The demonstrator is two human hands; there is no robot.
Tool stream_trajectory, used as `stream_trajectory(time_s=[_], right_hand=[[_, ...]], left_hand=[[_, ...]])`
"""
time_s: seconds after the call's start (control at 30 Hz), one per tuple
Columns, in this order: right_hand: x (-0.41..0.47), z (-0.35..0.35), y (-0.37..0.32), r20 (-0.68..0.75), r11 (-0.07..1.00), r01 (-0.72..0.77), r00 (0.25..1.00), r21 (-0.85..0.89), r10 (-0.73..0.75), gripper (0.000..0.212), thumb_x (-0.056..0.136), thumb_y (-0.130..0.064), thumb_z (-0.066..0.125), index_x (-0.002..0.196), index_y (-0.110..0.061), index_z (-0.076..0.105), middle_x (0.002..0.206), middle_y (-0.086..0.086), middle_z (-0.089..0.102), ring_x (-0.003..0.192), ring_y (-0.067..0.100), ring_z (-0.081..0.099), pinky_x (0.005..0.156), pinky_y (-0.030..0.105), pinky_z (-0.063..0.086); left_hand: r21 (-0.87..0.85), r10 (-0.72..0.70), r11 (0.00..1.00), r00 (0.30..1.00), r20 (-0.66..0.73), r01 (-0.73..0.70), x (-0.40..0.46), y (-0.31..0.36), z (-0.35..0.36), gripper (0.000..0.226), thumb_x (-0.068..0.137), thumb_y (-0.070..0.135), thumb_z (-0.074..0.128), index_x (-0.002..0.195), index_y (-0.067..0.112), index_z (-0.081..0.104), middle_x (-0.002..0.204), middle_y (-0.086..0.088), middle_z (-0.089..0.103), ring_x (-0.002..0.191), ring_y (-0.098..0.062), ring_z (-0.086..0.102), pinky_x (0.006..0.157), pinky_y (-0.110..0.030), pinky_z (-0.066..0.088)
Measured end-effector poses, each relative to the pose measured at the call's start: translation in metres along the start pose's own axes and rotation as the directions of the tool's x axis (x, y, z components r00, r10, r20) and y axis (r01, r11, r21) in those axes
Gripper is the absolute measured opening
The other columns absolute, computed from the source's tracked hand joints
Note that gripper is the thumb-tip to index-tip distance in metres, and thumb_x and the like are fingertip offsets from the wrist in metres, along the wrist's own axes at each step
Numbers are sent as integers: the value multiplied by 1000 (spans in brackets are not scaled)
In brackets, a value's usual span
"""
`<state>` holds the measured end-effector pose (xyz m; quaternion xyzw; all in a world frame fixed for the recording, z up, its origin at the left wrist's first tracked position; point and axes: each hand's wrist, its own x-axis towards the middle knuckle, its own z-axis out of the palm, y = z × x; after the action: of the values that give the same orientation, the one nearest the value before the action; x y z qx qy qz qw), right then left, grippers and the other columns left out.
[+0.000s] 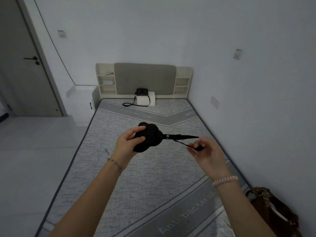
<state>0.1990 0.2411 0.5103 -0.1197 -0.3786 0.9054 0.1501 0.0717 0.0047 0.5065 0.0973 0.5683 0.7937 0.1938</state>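
Note:
I hold a black padded eye mask [150, 136] in the air above the grey mattress [136, 177]. My left hand [127, 144] grips the mask's left side, thumb on top and fingers wrapped below. A black elastic strap [181, 136] with small white adjusters runs rightward from the mask. My right hand [205, 151] pinches the strap's end between thumb and fingers, pulling it taut.
A black shoulder bag [142, 92] leans on a white box [146, 100] by the grey headboard [145, 78]. A brown patterned bag [271, 207] sits at the bed's right near corner. White walls close in on the right; floor and a door [22, 65] lie left.

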Motion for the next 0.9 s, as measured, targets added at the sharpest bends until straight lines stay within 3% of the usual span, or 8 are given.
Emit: stream_trajectory(time_s=[0.1,0.17,0.3,0.43,0.57,0.7,0.77,0.9], right_hand=[[-7,3,-5,50,995,-18,999,101,13,14,79,-15,57,71,-8,65,64,8,60,75,25,59,89,39,48],[-9,3,-7,84,987,-22,996,160,8,28,86,-11,47,96,-5,72,77,11,70,75,23,65,92,37,51],[-1,8,0,51,992,74,996,-101,-69,34,95,2,50,120,-12,68,116,15,74,80,18,69,73,25,61],[1,6,12,9,891,120,992,-437,-129,45,83,2,72,125,-12,66,121,18,72,91,18,72,68,24,60],[4,19,14,74,663,153,986,-733,-146,67,62,-20,90,124,-24,66,116,2,74,109,17,69,86,37,58],[7,44,4,259,482,275,961,-832,-102,64,62,-22,90,121,-32,66,114,-7,71,84,13,66,80,29,59],[9,55,-2,333,379,327,942,-866,-54,59,67,-19,88,120,-30,67,112,-10,70,96,10,66,82,23,55],[14,65,-8,356,311,319,932,-896,71,52,67,-15,85,114,-33,69,110,-6,70,107,13,65,88,32,58]], left_hand=[[76,28,997,999,-17,-26,-1,-3,1,37,88,-8,64,115,16,71,122,-11,71,110,-30,69,81,-39,62],[142,55,989,998,-17,-52,-1,-7,3,40,85,-6,68,115,19,72,124,-11,70,113,-31,68,90,-48,60],[191,88,977,996,16,-90,-2,-7,7,43,83,-5,71,113,25,72,124,-10,71,116,-30,67,93,-53,58],[198,111,973,992,57,-120,-7,-7,10,43,83,-6,72,117,21,69,116,-9,75,110,-28,70,89,-48,60],[315,128,933,978,164,-175,-12,-4,14,43,82,-5,73,117,20,66,117,-6,74,109,-24,71,86,-41,62],[382,97,900,950,296,-211,-17,1,23,42,82,-5,73,117,17,64,120,-6,73,107,-23,73,84,-38,62],[398,81,892,941,328,-216,-19,4,28,41,83,-4,74,116,17,62,120,-5,74,105,-22,74,83,-35,62],[421,72,878,932,354,-228,-21,11,33,40,81,-2,76,114,13,58,117,-4,76,103,-19,75,80,-33,62]])
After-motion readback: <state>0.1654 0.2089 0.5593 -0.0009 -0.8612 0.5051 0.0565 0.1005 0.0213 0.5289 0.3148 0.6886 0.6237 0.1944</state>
